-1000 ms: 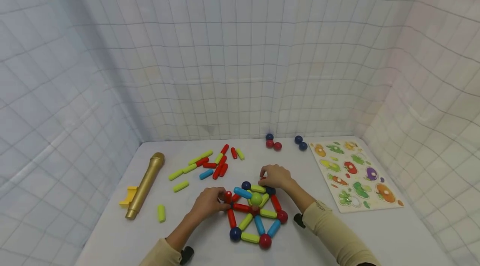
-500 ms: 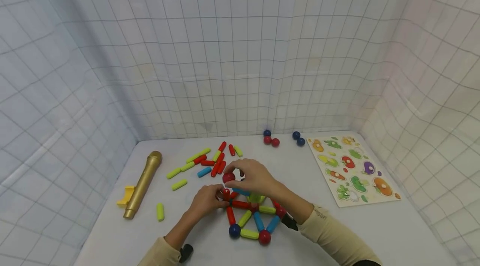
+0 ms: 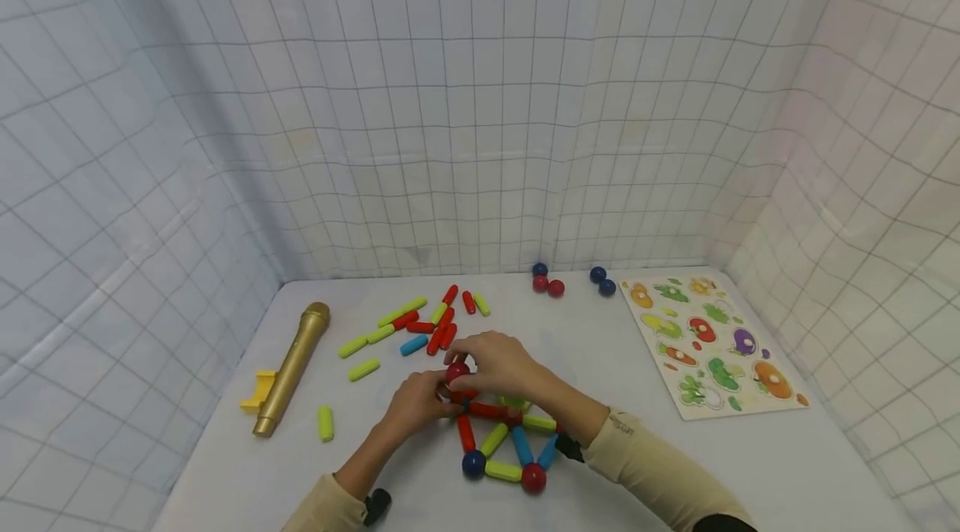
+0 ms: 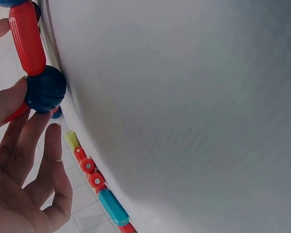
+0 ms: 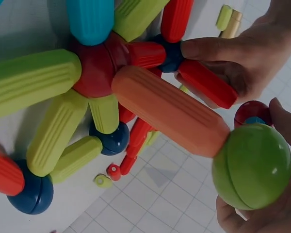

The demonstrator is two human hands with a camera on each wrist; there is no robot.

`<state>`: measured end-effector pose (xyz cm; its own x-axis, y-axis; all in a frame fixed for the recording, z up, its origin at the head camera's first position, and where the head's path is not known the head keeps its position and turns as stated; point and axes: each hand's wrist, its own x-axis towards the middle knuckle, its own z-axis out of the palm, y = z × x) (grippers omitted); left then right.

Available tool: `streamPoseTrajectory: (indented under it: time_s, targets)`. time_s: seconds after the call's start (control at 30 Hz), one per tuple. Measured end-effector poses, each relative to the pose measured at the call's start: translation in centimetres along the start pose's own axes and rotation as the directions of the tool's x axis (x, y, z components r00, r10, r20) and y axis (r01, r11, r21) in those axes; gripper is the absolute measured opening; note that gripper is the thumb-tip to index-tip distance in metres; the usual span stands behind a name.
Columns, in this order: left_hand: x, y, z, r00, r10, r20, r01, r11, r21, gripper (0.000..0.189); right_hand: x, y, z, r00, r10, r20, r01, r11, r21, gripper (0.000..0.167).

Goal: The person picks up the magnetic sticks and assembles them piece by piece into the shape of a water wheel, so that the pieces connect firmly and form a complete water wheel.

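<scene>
White sheeting with thin dark grid lines forms back wall [image 3: 480, 115], left wall [image 3: 97, 265] and right wall [image 3: 892, 265]. Lines wavy, cloth creased. Two faint tan patches on back wall, grey triangular mark near its foot. White tabletop [image 3: 600, 340] reaches back wall, far edge straight, sides flaring toward viewer. Light soft; bluish cast on left wall, pinkish tint high on right. Left wrist view: tabletop greyer, shaded toward upper right corner.

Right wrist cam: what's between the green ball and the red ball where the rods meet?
One orange-red rod. In the right wrist view it runs from the red ball to the green ball, touching both.
</scene>
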<state>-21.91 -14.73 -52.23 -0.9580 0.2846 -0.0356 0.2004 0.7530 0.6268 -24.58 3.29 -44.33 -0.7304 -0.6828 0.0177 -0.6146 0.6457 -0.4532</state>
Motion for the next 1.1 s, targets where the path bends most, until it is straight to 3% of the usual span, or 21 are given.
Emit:
streamPoseTrajectory:
  time_s: [0.27,0.5,0.63,0.8,0.97,1.1]
  targets:
    - [-0.1,0.1,-0.4,1.0,-0.028,0.003,0.028,0.999,-0.015,0.036,-0.2,0.1,0.0,1.0,0.027,-0.011,-0.027,1.0,0.009,0.033]
    - [-0.2,0.3,-0.3,0.998,-0.056,0.005,0.056,0.998,0.016,0.038,-4.8,2.2,-2.0,1.0,-0.005,-0.022,0.006,0.997,0.073,0.027]
    - [-0.3,0.2,0.2,0.997,-0.077,0.027,0.076,0.997,0.028,0.04,-7.5,3.9,-1.7,0.999,-0.032,0.021,0.03,0.996,0.089,0.023]
    - [-0.2,0.4,0.2,0.994,-0.105,0.023,0.103,0.993,0.059,0.036,-8.6,4.6,-0.7,0.999,-0.048,-0.002,0.048,0.997,0.062,0.022]
    - [0.9,0.7,-0.5,0.992,-0.117,0.04,0.112,0.988,0.106,0.035,-8.5,4.2,-0.4,0.997,-0.031,-0.07,0.032,0.999,0.019,0.022]
    - [2.7,1.2,-0.8,0.989,-0.141,0.051,0.134,0.983,0.122,0.032,-8.4,4.1,-0.2,0.994,-0.014,-0.111,0.01,0.999,-0.035,0.022]
